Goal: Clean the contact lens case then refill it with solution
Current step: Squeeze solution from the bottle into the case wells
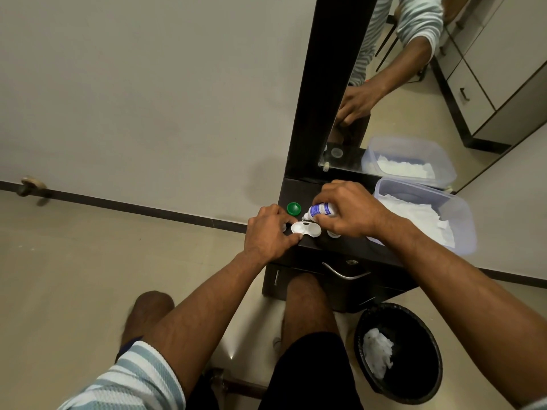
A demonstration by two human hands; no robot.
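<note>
A white contact lens case (306, 229) lies open on the dark dresser top (299, 190). My left hand (270, 232) pinches the case's left end with thumb and fingers. My right hand (346, 211) grips a small white bottle with a blue label (319, 209), tipped on its side, nozzle pointing left and down over the case. A green cap (293, 207) rests on the dresser just behind the case. Another small white cap (334, 234) peeks out under my right hand.
A clear plastic tub holding white tissues (426, 214) stands at the right of the dresser, against a mirror (414, 84). A black bin with used tissue (398, 353) sits on the floor at the right. A drawer handle (344, 272) is below the top.
</note>
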